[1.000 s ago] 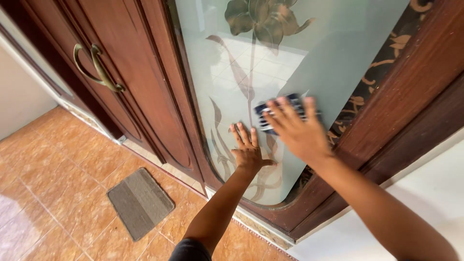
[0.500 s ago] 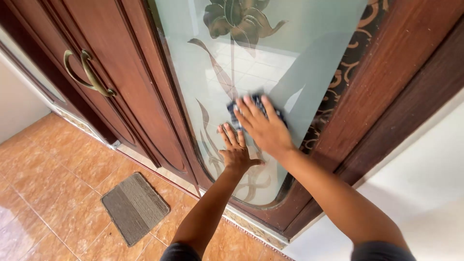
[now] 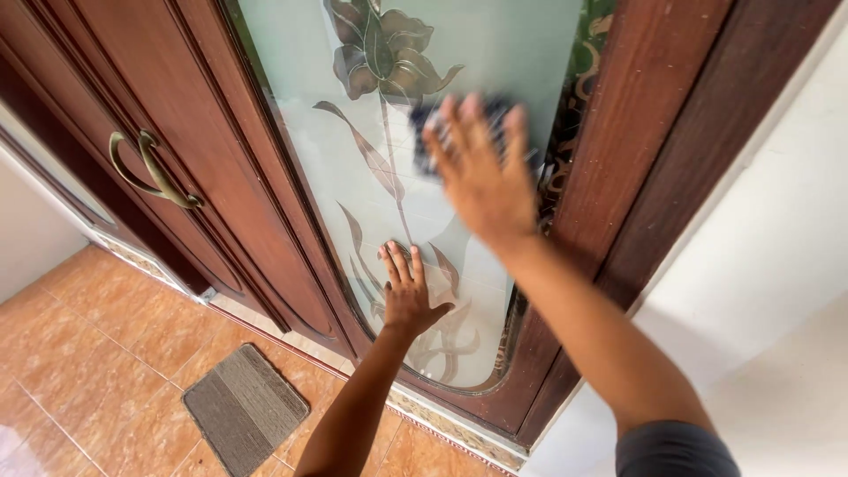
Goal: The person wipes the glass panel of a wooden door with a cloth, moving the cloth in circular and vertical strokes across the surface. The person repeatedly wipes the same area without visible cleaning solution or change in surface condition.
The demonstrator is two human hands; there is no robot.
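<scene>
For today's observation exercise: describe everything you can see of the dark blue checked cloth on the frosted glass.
The dark blue checked cloth looks soft and crumpled, motion-blurred, with pale lines. The right hand presses it flat against the frosted glass door panel, fingers spread over it, beside the etched flower. Only its upper edges show.

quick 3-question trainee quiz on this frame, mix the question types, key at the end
1. True or false: the left hand lies flat on the frosted glass panel.
2. Which hand presses the dark cloth against the glass? A) left B) right C) both
3. Fill in: the small grey ___ lies on the orange tiled floor.

Key
1. True.
2. B, the right hand, blurred, fingers spread over the cloth.
3. Doormat, below the brass door handle.
</scene>
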